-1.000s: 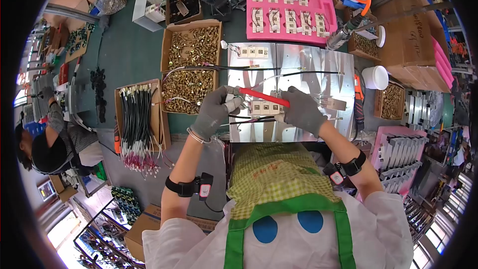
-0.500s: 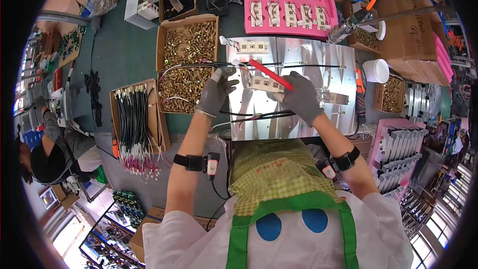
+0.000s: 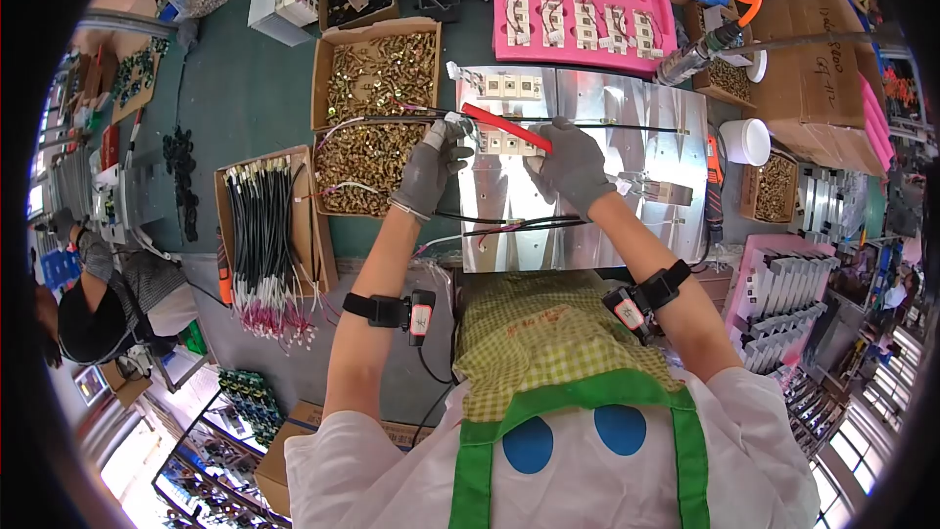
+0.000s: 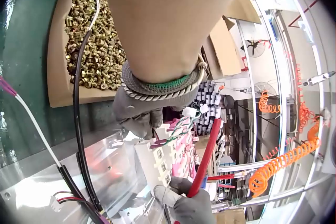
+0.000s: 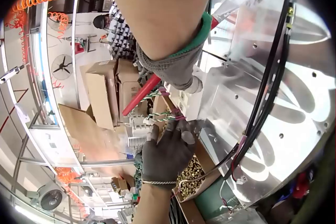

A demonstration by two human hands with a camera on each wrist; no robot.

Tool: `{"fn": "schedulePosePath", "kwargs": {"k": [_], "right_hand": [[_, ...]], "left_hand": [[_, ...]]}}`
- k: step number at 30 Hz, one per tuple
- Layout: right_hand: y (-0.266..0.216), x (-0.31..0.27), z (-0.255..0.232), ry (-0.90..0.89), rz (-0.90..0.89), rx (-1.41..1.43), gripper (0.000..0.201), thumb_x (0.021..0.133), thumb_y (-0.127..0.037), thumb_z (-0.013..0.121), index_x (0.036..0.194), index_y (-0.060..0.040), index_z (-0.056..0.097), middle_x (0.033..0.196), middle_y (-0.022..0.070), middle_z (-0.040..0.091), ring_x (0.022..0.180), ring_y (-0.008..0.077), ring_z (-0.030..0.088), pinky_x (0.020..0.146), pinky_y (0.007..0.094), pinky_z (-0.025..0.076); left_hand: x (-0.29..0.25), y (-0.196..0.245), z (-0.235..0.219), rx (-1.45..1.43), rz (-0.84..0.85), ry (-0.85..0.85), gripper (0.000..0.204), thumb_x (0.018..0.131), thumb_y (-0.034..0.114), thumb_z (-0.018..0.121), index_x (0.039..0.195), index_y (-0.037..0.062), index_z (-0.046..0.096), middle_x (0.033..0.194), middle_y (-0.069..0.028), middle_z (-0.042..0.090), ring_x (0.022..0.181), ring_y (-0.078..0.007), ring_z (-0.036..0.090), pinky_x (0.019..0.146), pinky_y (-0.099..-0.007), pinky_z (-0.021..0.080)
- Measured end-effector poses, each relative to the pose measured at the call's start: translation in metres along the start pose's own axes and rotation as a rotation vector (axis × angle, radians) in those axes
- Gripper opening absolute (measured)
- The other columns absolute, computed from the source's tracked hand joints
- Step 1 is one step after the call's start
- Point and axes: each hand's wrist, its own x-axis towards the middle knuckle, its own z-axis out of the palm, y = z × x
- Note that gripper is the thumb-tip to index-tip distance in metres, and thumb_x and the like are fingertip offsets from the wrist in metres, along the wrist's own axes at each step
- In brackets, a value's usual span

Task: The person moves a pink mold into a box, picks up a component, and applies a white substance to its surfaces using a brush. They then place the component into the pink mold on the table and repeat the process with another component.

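Head cam: I see the left hand (image 3: 431, 171) pinching the white module's (image 3: 509, 143) wire end and the right hand (image 3: 570, 168) gripping it w/ the red tube (image 3: 504, 126), both above the metal plate (image 3: 636, 225) on the surface. Left wrist cam: module (image 4: 160, 161) sits betw. both gloves, bolt box (image 4: 79, 50) just beside. Right wrist cam: red tube (image 5: 143, 94) runs under the right hand's fingers.

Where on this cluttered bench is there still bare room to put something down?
The green mat lies bare between the black clips and the screw boxes. The near part of the metal plate, below the black cables, is also free. Around both gloved hands, left hand and right hand, and up by the pink tray, it is crowded.
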Motion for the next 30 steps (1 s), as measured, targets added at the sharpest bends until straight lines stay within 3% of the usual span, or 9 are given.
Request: {"fn": "schedulePosePath", "kwargs": {"k": [2, 14, 16, 18, 20, 22, 24, 28, 30], "right_hand": [[-0.001, 0.001, 0.0, -0.017, 0.012, -0.011, 0.03, 0.066, -0.022, 0.065, 0.092, -0.0097, 0.058, 0.099, 0.0058, 0.054, 0.083, 0.0257, 0.058, 0.072, 0.0351, 0.048], [0.007, 0.002, 0.012, 0.052, -0.056, -0.029, 0.036, 0.069, -0.027, 0.063, 0.098, -0.0081, 0.055, 0.1, 0.0104, 0.054, 0.08, 0.0286, 0.058, 0.068, 0.0386, 0.048], [0.0, -0.006, -0.011, -0.064, -0.017, -0.052, 0.049, 0.069, -0.03, 0.063, 0.11, -0.0074, 0.048, 0.1, 0.0111, 0.051, 0.077, 0.0287, 0.058, 0.067, 0.0375, 0.048], [-0.002, -0.026, -0.042, 0.059, -0.11, 0.048, 0.047, 0.07, -0.023, 0.062, 0.11, -0.0048, 0.046, 0.102, 0.0113, 0.051, 0.074, 0.0261, 0.059, 0.064, 0.0357, 0.049], [0.002, -0.05, -0.078, 0.233, -0.159, 0.051, 0.047, 0.07, -0.023, 0.061, 0.112, -0.0066, 0.047, 0.101, 0.0117, 0.05, 0.076, 0.027, 0.058, 0.063, 0.0376, 0.048], [0.021, -0.069, -0.11, 0.203, -0.107, 0.184, 0.047, 0.069, -0.024, 0.061, 0.112, -0.0088, 0.048, 0.098, 0.0108, 0.051, 0.075, 0.0277, 0.057, 0.063, 0.038, 0.048], [0.041, -0.088, -0.138, 0.32, -0.057, 0.101, 0.044, 0.069, -0.023, 0.062, 0.109, -0.0089, 0.05, 0.091, 0.0097, 0.053, 0.073, 0.0277, 0.057, 0.062, 0.0375, 0.047], [0.096, -0.123, -0.172, 0.447, 0.026, 0.232, 0.04, 0.067, -0.017, 0.064, 0.104, -0.0066, 0.054, 0.078, 0.0105, 0.054, 0.068, 0.0265, 0.056, 0.059, 0.0362, 0.044], [0.121, -0.141, -0.182, 0.545, 0.052, 0.232, 0.037, 0.067, -0.011, 0.063, 0.102, -0.0019, 0.055, 0.076, 0.0128, 0.053, 0.066, 0.0284, 0.054, 0.058, 0.0354, 0.043]], "left_hand": [[0.003, -0.003, -0.003, -0.001, 0.009, 0.002, 0.03, 0.089, 0.037, 0.039, 0.093, 0.0105, 0.052, 0.095, -0.0047, 0.057, 0.076, -0.0197, 0.058, 0.065, -0.03, 0.048], [-0.02, -0.005, 0.005, 0.047, 0.066, 0.14, 0.039, 0.087, 0.042, 0.043, 0.094, 0.0049, 0.055, 0.09, -0.004, 0.058, 0.075, -0.0129, 0.056, 0.062, -0.0251, 0.043], [-0.035, -0.012, -0.005, 0.102, 0.122, 0.227, 0.036, 0.086, 0.039, 0.044, 0.089, 0.0049, 0.057, 0.086, -0.0038, 0.06, 0.069, -0.012, 0.056, 0.057, -0.0231, 0.043], [-0.05, -0.026, -0.016, 0.139, 0.094, 0.148, 0.034, 0.086, 0.036, 0.045, 0.087, 0.0048, 0.057, 0.082, -0.0025, 0.06, 0.063, -0.0111, 0.055, 0.052, -0.0218, 0.042], [-0.07, -0.012, 0.042, 0.252, -0.152, 0.057, 0.032, 0.086, 0.034, 0.045, 0.088, 0.0039, 0.056, 0.079, -0.003, 0.058, 0.059, -0.0111, 0.055, 0.049, -0.0227, 0.043], [-0.07, 0.002, 0.1, 0.387, -0.136, -0.102, 0.03, 0.086, 0.029, 0.044, 0.093, 0.0019, 0.055, 0.084, -0.0043, 0.058, 0.069, -0.0112, 0.055, 0.061, -0.0233, 0.045], [-0.035, 0.017, 0.147, 0.488, 0.06, -0.238, 0.029, 0.085, 0.027, 0.045, 0.097, 0.0018, 0.054, 0.087, -0.0044, 0.057, 0.075, -0.0117, 0.055, 0.064, -0.0241, 0.045], [0.103, 0.014, 0.194, 0.342, 0.201, -0.041, 0.025, 0.085, 0.021, 0.046, 0.095, -0.0008, 0.052, 0.082, -0.0059, 0.055, 0.078, -0.0157, 0.053, 0.067, -0.0337, 0.048], [0.152, 0.023, 0.211, 0.623, 0.222, 0.099, 0.021, 0.083, 0.022, 0.047, 0.091, 0.0028, 0.052, 0.075, -0.0041, 0.053, 0.07, -0.0166, 0.053, 0.063, -0.035, 0.049]]}}
